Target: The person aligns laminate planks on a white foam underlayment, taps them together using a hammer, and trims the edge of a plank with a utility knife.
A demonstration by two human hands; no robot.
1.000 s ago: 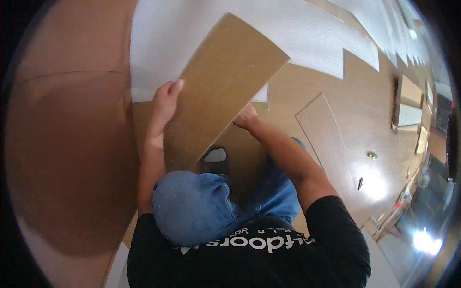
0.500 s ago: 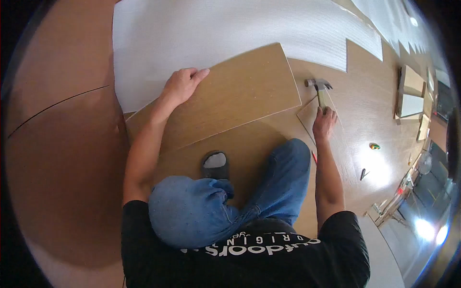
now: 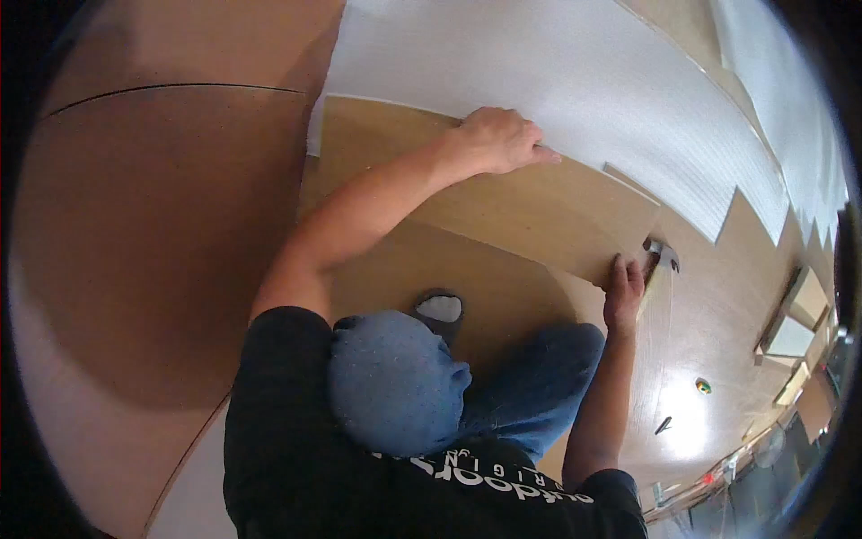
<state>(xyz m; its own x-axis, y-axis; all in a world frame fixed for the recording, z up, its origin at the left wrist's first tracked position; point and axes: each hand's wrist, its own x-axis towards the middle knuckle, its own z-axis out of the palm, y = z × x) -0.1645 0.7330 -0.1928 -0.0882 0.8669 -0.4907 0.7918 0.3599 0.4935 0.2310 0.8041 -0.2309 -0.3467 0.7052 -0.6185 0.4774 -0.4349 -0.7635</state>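
Observation:
A tan plank (image 3: 530, 216) lies lengthwise across the floor in front of me, its far edge along the white underlay (image 3: 557, 72). My left hand (image 3: 498, 144) reaches over it, with bent fingers closed on that far edge. My right hand (image 3: 624, 292) is at the plank's near right corner, fingers closed on it. A hammer (image 3: 663, 253) with a pale handle lies just right of my right hand, beside the plank's end. My blue-jeaned knees are below, with a grey slipper between them.
A large brown board surface (image 3: 162, 225) fills the left side. Stacked short boards (image 3: 795, 314) lie at the right. A small round green-yellow object (image 3: 703, 386) and a thin black tool (image 3: 664, 425) lie on the glossy floor. More underlay (image 3: 754, 90) extends at upper right.
The plank has settled along the underlay's left part. My left hand has slid right along its edge. My right hand, which held the hammer half a second ago, is now at the plank's corner.

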